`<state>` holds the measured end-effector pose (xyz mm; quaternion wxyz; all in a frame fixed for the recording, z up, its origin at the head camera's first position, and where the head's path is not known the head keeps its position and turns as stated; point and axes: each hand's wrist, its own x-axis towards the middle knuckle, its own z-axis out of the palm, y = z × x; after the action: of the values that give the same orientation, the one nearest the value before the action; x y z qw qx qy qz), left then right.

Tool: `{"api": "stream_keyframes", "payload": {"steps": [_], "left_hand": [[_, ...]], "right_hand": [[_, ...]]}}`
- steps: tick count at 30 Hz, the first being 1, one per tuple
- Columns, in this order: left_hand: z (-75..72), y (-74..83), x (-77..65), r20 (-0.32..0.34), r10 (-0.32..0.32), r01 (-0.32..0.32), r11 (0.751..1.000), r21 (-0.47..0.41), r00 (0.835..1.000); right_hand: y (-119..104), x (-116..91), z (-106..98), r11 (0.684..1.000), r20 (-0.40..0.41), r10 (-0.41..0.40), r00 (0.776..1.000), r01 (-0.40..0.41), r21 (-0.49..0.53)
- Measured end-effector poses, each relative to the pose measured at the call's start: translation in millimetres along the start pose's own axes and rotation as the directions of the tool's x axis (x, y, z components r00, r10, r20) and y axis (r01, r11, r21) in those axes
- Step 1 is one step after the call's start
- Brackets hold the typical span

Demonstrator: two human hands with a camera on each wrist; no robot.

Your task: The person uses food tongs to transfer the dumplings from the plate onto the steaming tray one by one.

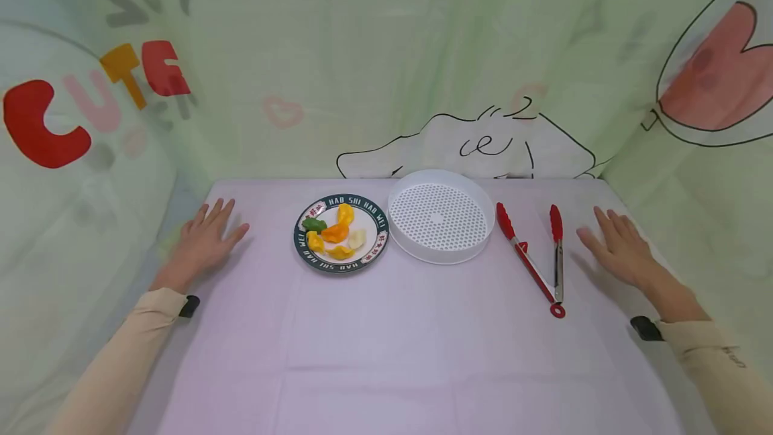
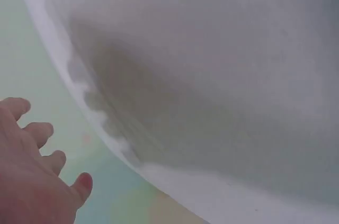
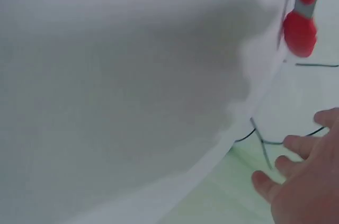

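Observation:
With fingers spread and nothing held, my left hand (image 1: 204,242) is over the table's left edge, to the left of a plate. My right hand (image 1: 622,250), also spread and holding nothing, is over the right edge, just right of the tongs. The round plate (image 1: 298,240) has a dark green lettered rim and bears several dumpling-shaped pieces (image 1: 335,232), yellow, orange, green and pale. Touching or nearly touching its right side is a white round steamer tray (image 1: 441,217) with a perforated base. Red-tipped metal tongs (image 1: 534,272) lie spread apart, ring end toward me.
A pale cloth covers the table (image 1: 368,348). Light green printed curtains (image 1: 338,52) with letters and drawings hang behind and at both sides, close to the hands. Both wrist views show mostly cloth with hand shadows; the right one also catches a red tongs tip (image 3: 300,34).

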<state>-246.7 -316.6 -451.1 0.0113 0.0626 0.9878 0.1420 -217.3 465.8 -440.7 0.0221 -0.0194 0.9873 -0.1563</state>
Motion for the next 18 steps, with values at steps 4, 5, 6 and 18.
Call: {"api": "stream_keyframes", "payload": {"steps": [4,5,6,18], "left_hand": [[-1.2,20.1,-0.5,-0.085,0.043,-0.047,0.998,-0.048,0.995],[-0.2,26.4,0.6,-0.094,0.047,-0.054,0.996,-0.075,0.994],[1.0,33.2,2.3,-0.094,0.042,-0.052,0.993,-0.109,0.995],[23.3,93.7,30.6,0.302,-0.083,0.189,0.92,-0.342,0.95]], "right_hand": [[-20,-5,4,0.999,0.034,0.028,0.999,-0.029,0.018],[-27,-6,5,0.999,0.049,0.036,0.998,-0.038,0.029],[-34,-8,7,0.998,0.072,0.051,0.996,-0.055,0.045],[-87,-20,41,0.982,0.117,0.189,0.975,-0.191,0.007]]}}
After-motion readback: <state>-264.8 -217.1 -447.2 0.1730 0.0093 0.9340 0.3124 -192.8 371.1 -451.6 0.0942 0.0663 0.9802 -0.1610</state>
